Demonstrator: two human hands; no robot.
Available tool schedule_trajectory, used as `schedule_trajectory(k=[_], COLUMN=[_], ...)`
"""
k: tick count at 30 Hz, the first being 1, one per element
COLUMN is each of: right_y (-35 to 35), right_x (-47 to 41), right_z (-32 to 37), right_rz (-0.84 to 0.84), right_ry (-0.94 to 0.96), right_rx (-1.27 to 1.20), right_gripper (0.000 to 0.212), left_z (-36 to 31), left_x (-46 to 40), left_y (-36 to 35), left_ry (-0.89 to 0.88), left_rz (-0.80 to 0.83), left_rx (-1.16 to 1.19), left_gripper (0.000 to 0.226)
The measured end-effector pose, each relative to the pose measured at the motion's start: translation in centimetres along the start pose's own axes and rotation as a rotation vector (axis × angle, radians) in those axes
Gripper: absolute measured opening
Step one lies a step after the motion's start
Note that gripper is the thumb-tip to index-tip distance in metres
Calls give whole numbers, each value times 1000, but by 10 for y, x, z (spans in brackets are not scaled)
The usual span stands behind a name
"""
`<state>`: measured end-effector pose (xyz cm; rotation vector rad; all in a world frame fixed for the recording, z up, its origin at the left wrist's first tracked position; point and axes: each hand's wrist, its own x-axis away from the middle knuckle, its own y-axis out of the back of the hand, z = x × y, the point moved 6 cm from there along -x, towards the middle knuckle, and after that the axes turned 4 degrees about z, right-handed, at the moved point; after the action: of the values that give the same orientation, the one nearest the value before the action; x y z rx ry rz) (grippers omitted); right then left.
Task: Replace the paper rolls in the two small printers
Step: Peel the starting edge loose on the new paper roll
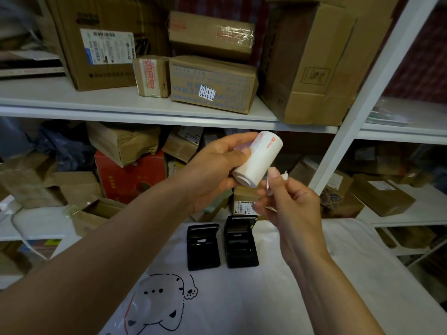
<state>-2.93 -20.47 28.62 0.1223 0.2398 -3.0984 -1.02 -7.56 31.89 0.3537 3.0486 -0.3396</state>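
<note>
the left hand [212,170] gripped one white paper roll [257,160], fingers and thumb curled round its far end, and held it tilted in the air above the table [314,286]. the right hand [287,204] was just beside the roll's near end, thumb and fingertips pinched on a small white scrap [285,176] of paper or tape; whether that scrap was joined to the roll could not be told. two small black printers [222,245] sat side by side on the white cloth of the table below the hands, both with lids open; the left printer [203,246] and the right printer [242,243] were close but apart. a cartoon animal print [167,301] marked the cloth near the person. behind, a white shelf [145,110] carried five cardboard boxes [212,83], and more boxes, among them one red box [128,177], crowded the lower shelf.
</note>
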Motion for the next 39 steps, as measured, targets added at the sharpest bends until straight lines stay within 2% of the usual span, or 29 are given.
schedule_trajectory(k=[1,5,8,15,19,22,25,31,34,39], right_y=[-1,-1,2,6,6,3,0,-1,-3,-2], right_x=[0,0,0,0,0,2,3,6,8,9], right_z=[0,3,5,5,2,4,10,27,30,29], right_rz=[5,0,-26,-3,12,39,71,26,-3,-41], right_ry=[1,34,41,-5,-38,-44,-28,94,129,136], right_rx=[2,50,42,36,1,-25,-51,-70,-59,-26], right_gripper=[13,27,24,16,12,22,20,24,23,18], left_z=[-1,-6,-7,-6,-4,-2,0,-1,-1,-4], left_x=[0,4,7,9,7,8,9,6,5,7], left_y=[0,-4,-7,-4,-2,-4,-6,-7,-10,-12], left_ry=[-13,-71,-72,-49,-28,-47,-54,-69,-74,-117], left_rz=[-8,7,48,50,46,73,89,142,182,205], left_rx=[-8,-48,-50,-3,100,141,132,297,260,55], left_gripper=[41,45,38,41,38,26,36,40,41,45])
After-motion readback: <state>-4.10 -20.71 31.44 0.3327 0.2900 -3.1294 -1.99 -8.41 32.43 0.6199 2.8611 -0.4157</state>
